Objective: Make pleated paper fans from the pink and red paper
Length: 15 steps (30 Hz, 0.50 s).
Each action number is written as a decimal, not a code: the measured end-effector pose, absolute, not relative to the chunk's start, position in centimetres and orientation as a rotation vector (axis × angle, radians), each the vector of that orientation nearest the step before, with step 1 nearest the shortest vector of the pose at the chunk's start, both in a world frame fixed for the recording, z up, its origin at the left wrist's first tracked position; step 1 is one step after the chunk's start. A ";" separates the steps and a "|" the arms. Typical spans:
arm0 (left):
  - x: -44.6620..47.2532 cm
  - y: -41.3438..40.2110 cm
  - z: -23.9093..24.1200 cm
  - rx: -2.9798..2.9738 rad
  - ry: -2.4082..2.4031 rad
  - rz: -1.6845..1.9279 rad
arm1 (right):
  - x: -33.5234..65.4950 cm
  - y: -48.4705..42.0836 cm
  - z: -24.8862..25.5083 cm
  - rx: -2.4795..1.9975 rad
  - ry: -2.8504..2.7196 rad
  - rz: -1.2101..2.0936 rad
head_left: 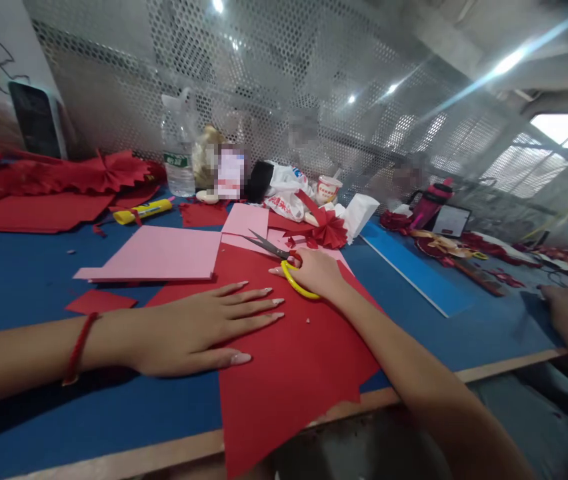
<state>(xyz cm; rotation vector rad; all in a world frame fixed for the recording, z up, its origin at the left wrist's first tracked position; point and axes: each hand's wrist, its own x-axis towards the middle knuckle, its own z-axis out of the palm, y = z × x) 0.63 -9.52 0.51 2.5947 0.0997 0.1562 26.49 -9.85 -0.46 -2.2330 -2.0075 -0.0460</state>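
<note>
My left hand (199,327) lies flat with its fingers stretched out, its fingertips on a large sheet of red paper (294,373). A red braided cord circles that wrist. Above the far part of the sheet, my right hand (318,270) grips scissors (270,248) with yellow and red handles. The blades point up and left, slightly apart, near some pink paper pieces (247,220). A stack of pink paper (159,253) sits beyond my left hand. The red sheet's near edge hangs over the table edge.
A yellow glue stick (144,211), a clear bottle (179,157) and a paper cup (329,189) stand or lie along the back. Folded red paper (129,170) is heaped at the left. A blue board (409,270) lies right, near another person's hand (567,307).
</note>
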 end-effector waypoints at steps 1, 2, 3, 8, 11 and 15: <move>1.0 -9.5 0.4 2.625 0.122 0.153 | 26.5 -9.9 -0.4 -2.232 -2.005 -0.034; 1.5 -9.4 0.2 2.651 0.133 0.163 | 26.6 -9.9 -0.4 -2.229 -2.006 -0.027; 2.2 -9.3 0.0 2.675 0.137 0.180 | 26.6 -9.9 -0.3 -2.227 -2.009 -0.025; 6.6 -8.9 -0.5 2.747 0.054 0.453 | 27.4 -9.8 0.0 -2.263 -2.021 -0.034; 9.2 -9.2 -0.7 2.768 0.033 0.565 | 28.2 -9.8 0.2 -2.290 -2.027 -0.032; 11.4 -9.4 -1.3 2.703 0.007 0.598 | 29.0 -9.6 0.3 -2.288 -2.009 -0.032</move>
